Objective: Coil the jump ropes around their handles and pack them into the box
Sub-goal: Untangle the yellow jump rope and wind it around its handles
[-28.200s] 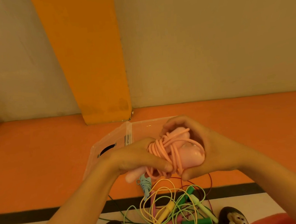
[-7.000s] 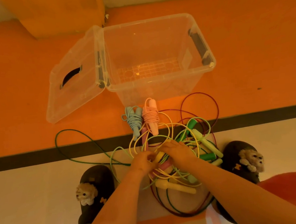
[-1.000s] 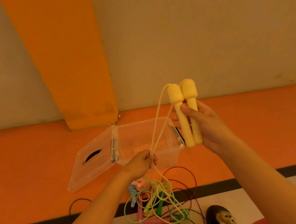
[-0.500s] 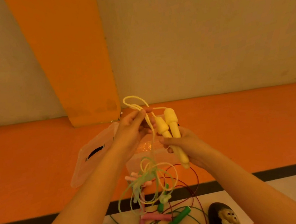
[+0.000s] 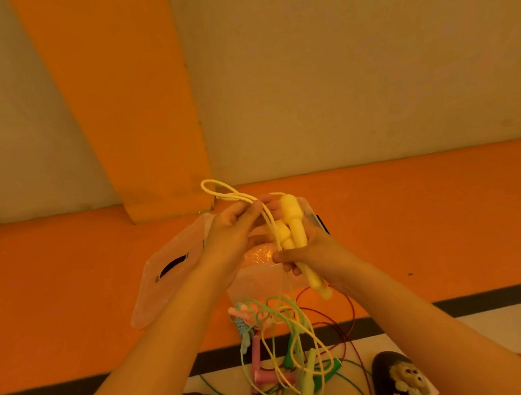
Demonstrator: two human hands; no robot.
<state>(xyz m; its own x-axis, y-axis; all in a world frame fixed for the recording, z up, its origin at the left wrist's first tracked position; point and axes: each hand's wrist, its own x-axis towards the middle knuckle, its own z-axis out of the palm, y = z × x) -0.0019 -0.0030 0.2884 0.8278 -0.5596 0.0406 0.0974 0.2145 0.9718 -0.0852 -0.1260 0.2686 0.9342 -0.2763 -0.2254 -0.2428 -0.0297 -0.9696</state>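
My right hand (image 5: 314, 254) grips the two yellow handles (image 5: 293, 226) of a jump rope, held side by side and upright above the box. My left hand (image 5: 231, 235) pinches the yellow rope (image 5: 220, 190) just left of the handle tops, a loop sticking up past my fingers. The remaining yellow rope hangs down into the tangle. The clear plastic box (image 5: 262, 280) stands open on the orange floor behind my hands, mostly hidden by them. Its lid (image 5: 165, 276) lies flipped open to the left.
A tangle of green, pink and dark red jump ropes (image 5: 288, 363) lies on the floor in front of the box. Two coiled ropes, one blue (image 5: 242, 328) and one pink (image 5: 241, 312), rest by the box. My slippers (image 5: 397, 378) flank the pile. An orange pillar (image 5: 124, 115) rises behind.
Over the last second my right hand lowered the yellow handles toward the box and my left hand rose from the hanging rope to pinch it beside the handle tops, forming a loop.
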